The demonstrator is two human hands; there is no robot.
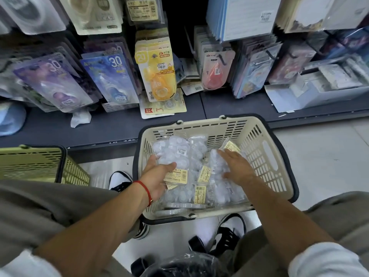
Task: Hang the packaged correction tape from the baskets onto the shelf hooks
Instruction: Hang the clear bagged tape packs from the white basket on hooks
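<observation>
Under both hands, a cream basket (257, 140) on the floor holds clear packets of correction tape (191, 156). The left hand (157, 176) grips one packet, thumb across its top; the right hand (237, 164) lies flat, fingers straight, on the pile. Beyond the hands, hanging packs (157, 70) fill the shelf hooks.

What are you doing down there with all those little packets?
A person is crouched at a shop shelf, reaching both hands into a cream basket full of clear correction tape packets. The left hand grips one packet, and the right hand rests flat on the pile. Nothing has been lifted out yet. A green basket sits to the left.
</observation>
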